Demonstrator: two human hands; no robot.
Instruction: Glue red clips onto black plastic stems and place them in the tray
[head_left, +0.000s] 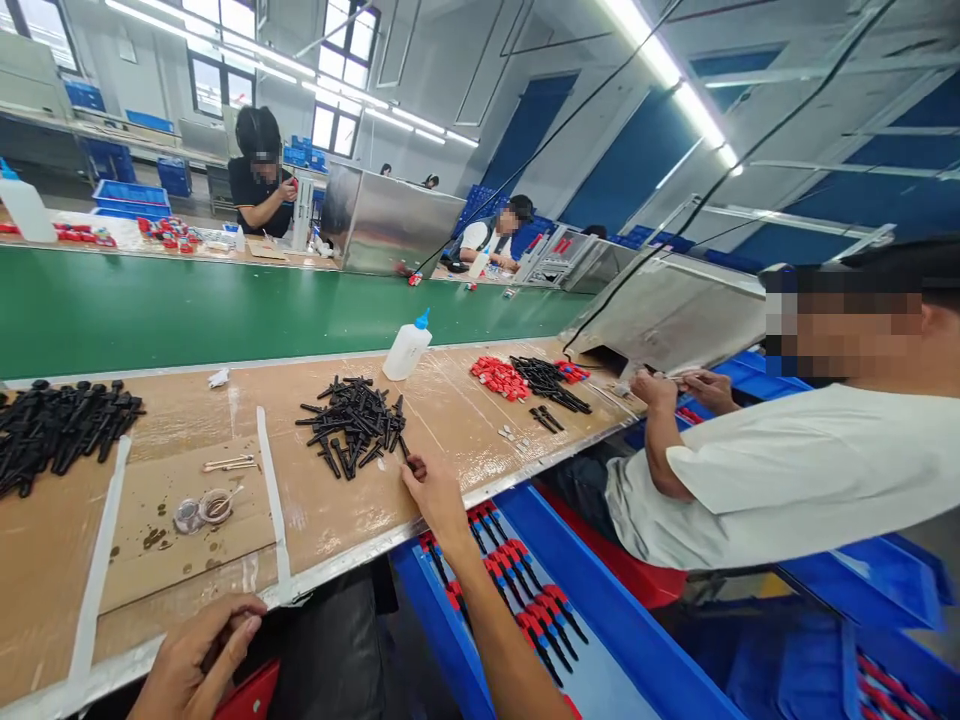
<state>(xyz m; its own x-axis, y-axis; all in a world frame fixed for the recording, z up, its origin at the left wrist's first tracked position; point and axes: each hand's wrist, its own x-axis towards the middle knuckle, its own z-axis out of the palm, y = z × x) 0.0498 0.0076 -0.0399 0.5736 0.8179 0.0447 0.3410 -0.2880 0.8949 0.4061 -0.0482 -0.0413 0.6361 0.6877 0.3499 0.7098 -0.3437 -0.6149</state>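
Note:
My right hand (436, 497) is at the near right side of a pile of black rod-like plastic parts (352, 420). Its thumb and fingertips are closed on the end of one black plastic rod (405, 449), which points toward the pile. At the table's front edge, my left hand (201, 655) has its thumb and index finger pressed together; anything between them is hidden. Beyond my left hand, a cardboard sheet (142, 570) carries a small open tub of brownish paste (217, 506) with a swab in it, a round lid (187, 516) and several cotton swabs (229, 463).
A larger heap of black parts (67, 430) lies far left. A white bottle with a blue tip (407, 348) stands behind the pile. Below the table, a blue crate (600, 610) holds rows of red-and-black assemblies (517, 565). A co-worker (787, 470) sits close on the right, near red parts (499, 378).

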